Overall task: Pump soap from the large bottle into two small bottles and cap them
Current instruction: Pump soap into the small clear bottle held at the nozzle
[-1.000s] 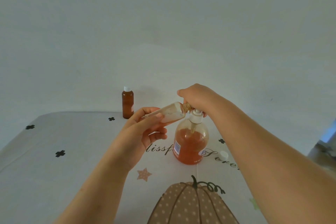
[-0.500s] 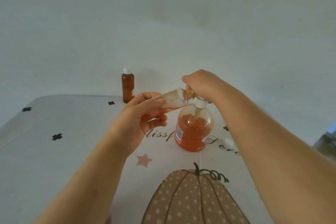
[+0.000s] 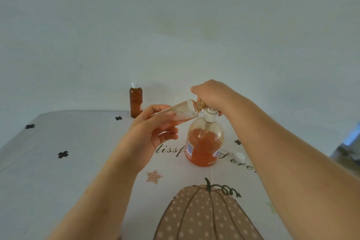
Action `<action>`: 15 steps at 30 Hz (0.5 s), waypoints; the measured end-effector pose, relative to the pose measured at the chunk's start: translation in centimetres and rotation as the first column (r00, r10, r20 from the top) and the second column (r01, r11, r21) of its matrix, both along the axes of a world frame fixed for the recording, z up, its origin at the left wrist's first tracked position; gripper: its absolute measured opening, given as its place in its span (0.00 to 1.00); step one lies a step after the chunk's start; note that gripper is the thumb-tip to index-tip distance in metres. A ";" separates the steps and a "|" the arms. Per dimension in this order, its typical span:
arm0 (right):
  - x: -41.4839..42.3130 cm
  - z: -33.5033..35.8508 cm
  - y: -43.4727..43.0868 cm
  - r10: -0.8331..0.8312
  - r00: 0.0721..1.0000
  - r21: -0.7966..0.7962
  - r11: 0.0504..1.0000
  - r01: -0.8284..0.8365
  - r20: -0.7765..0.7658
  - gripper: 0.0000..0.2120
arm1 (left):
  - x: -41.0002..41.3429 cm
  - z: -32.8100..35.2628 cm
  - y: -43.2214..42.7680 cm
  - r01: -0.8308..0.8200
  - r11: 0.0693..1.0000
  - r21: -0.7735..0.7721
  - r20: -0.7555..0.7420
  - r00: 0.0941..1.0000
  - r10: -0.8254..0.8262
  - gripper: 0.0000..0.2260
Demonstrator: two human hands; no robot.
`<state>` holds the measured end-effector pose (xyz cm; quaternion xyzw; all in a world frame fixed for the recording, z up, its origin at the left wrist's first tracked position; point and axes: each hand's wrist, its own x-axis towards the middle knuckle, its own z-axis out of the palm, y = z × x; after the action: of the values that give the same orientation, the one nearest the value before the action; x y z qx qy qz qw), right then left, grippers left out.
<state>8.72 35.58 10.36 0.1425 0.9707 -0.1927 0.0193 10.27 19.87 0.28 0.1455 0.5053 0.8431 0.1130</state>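
The large round bottle stands mid-table, about half full of orange soap, with a white pump on top. My right hand lies over the pump head, its fingers curled round it and hiding the spout. My left hand grips a small clear bottle, tipped almost sideways with its open neck against the pump spout. A second small bottle, brown and full with a white cap on, stands upright at the far edge. A loose white cap lies on the cloth right of the large bottle.
The table wears a pale cloth printed with a pumpkin, a star, black clovers and script lettering. A plain wall rises right behind the far edge. The table's right edge runs under my right forearm.
The view has shifted a little between frames. Both hands stay at the pump, with the small bottle still held to the spout; the pump head sits lower than one second ago.
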 end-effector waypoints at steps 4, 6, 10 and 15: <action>0.1 1.0 -0.2 0.026 0.998 0.014 1.000 -0.027 0.050 0.18 | 0.4 0.2 0.1 -0.013 1.000 0.001 -0.017 1.000 0.013 0.11; 0.3 1.3 -0.3 0.017 0.999 0.018 1.000 -0.018 0.048 0.18 | 0.5 0.4 0.1 -0.004 1.000 0.004 -0.024 1.000 0.004 0.12; 0.0 0.8 -0.2 0.007 0.997 -0.017 1.000 -0.006 0.072 0.18 | 0.5 0.4 0.1 -0.002 1.000 0.008 -0.020 1.000 0.002 0.10; -0.2 0.4 0.1 -0.025 0.999 -0.044 0.999 0.027 0.031 0.17 | 0.4 0.3 0.0 0.009 1.000 0.012 -0.011 1.000 -0.009 0.09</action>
<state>8.56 35.70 10.78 0.1577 0.9638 -0.2121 0.0349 10.62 19.85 0.60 0.1529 0.5001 0.8449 0.1129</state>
